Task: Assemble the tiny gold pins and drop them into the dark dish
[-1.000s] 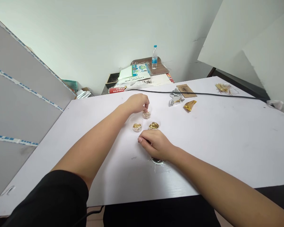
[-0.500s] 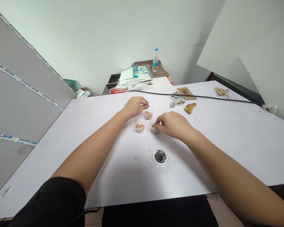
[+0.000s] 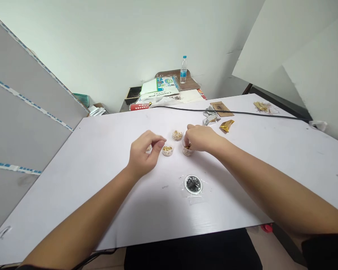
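Several small clear cups of tiny gold-coloured pieces stand on the white table [image 3: 112, 225]. My left hand [image 3: 145, 152] is beside the middle cup [image 3: 167, 150], thumb and forefinger drawn together in a pinch; whatever may be between them is too small to make out. Partly behind that hand, another cup [image 3: 149, 148] shows. My right hand [image 3: 199, 137] reaches over the right cup [image 3: 187, 150] with its fingertips down in it, closed and partly hidden. Farther back sits a third filled cup [image 3: 177, 135]. Nearer me lies a round dark disc with a white rim [image 3: 193, 184].
A black cable [image 3: 242, 114] crosses the table's far part. Near it lie a gold foil packet [image 3: 227, 126], a silver packet [image 3: 211, 117] and a brown card [image 3: 222, 109]. Behind the table, a water bottle [image 3: 183, 70] stands on a brown tray [image 3: 193, 83].
My left hand has moved from the back cup toward me and left, beside the middle cup. My right hand has shifted slightly and dips its fingers into the right cup. The view has tilted slightly.
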The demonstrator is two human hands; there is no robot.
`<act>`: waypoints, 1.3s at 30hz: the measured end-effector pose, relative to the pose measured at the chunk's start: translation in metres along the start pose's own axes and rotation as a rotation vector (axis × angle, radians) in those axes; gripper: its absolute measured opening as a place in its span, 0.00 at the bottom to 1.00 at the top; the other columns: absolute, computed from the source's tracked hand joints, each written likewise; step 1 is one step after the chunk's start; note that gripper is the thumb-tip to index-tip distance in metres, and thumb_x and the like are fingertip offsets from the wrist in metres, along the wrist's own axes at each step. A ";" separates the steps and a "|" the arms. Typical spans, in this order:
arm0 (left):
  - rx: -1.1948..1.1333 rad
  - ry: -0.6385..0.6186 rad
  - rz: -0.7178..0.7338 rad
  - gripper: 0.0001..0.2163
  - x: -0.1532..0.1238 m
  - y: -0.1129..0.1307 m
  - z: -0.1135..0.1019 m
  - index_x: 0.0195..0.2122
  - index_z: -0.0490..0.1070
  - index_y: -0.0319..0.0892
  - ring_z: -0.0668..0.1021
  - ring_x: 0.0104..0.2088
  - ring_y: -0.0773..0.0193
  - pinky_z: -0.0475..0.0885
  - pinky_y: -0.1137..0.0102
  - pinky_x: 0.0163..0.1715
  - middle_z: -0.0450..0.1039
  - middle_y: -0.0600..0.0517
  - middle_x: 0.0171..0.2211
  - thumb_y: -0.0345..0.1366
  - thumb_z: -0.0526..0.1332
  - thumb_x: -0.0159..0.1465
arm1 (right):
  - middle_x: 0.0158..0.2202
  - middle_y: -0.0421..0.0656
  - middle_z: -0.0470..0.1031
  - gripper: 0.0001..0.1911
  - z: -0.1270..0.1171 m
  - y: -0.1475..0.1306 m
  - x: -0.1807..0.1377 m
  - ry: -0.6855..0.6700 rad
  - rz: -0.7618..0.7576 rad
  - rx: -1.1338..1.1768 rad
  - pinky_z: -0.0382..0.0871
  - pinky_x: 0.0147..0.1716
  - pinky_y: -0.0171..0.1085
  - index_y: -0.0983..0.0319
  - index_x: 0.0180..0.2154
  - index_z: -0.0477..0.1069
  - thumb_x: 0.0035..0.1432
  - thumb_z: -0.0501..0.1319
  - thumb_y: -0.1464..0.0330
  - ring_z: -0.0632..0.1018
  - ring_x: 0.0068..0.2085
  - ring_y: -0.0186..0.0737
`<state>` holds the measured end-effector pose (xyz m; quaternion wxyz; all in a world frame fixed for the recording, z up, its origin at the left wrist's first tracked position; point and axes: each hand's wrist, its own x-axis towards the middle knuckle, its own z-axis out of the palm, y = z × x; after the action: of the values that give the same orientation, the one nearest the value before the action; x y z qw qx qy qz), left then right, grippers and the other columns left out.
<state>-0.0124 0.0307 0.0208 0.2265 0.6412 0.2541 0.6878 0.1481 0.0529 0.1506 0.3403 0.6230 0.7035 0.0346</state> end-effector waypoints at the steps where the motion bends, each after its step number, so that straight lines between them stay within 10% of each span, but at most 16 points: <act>1: 0.011 0.000 0.051 0.05 -0.009 0.000 -0.002 0.34 0.72 0.42 0.71 0.27 0.70 0.68 0.74 0.28 0.72 0.53 0.27 0.30 0.57 0.66 | 0.48 0.53 0.72 0.10 0.001 0.000 0.000 0.006 -0.010 0.002 0.61 0.28 0.38 0.60 0.35 0.81 0.51 0.63 0.76 0.77 0.42 0.51; 8: 0.133 -0.159 0.309 0.07 -0.046 -0.019 -0.001 0.40 0.71 0.44 0.71 0.24 0.69 0.66 0.73 0.23 0.72 0.54 0.24 0.27 0.58 0.64 | 0.42 0.48 0.76 0.08 0.004 0.008 0.002 0.047 -0.067 0.075 0.59 0.27 0.37 0.60 0.33 0.80 0.51 0.64 0.76 0.76 0.38 0.44; 15: -0.095 -0.276 0.085 0.07 -0.052 -0.018 0.008 0.40 0.75 0.44 0.72 0.27 0.70 0.69 0.75 0.26 0.71 0.52 0.29 0.29 0.57 0.66 | 0.45 0.46 0.74 0.06 0.002 0.021 -0.013 0.339 -0.174 0.269 0.64 0.35 0.39 0.58 0.33 0.81 0.57 0.65 0.70 0.75 0.40 0.42; 19: -0.246 -0.265 -0.078 0.07 -0.052 -0.010 0.010 0.39 0.77 0.44 0.73 0.29 0.70 0.71 0.74 0.28 0.71 0.51 0.30 0.31 0.59 0.65 | 0.30 0.43 0.74 0.07 0.015 0.008 -0.031 0.621 -0.280 0.665 0.67 0.32 0.37 0.60 0.36 0.80 0.60 0.64 0.66 0.74 0.31 0.37; 29: -0.818 -0.054 -0.841 0.09 -0.050 -0.011 0.007 0.33 0.77 0.41 0.79 0.28 0.68 0.76 0.73 0.30 0.79 0.50 0.30 0.39 0.72 0.55 | 0.27 0.43 0.76 0.12 0.069 -0.038 -0.041 0.345 -0.326 1.341 0.72 0.21 0.34 0.64 0.38 0.74 0.63 0.60 0.61 0.75 0.24 0.33; 39: -0.890 -0.177 -0.746 0.12 -0.049 -0.004 0.012 0.27 0.72 0.39 0.78 0.25 0.70 0.75 0.76 0.26 0.76 0.52 0.24 0.41 0.70 0.57 | 0.25 0.38 0.71 0.11 0.091 -0.047 -0.041 0.411 -0.452 1.085 0.67 0.25 0.31 0.61 0.34 0.65 0.69 0.51 0.68 0.73 0.23 0.30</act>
<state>0.0031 0.0030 -0.0192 0.7210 0.4067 0.1293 0.5459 0.1551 -0.0285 0.0767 -0.1683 0.5234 0.7864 -0.2816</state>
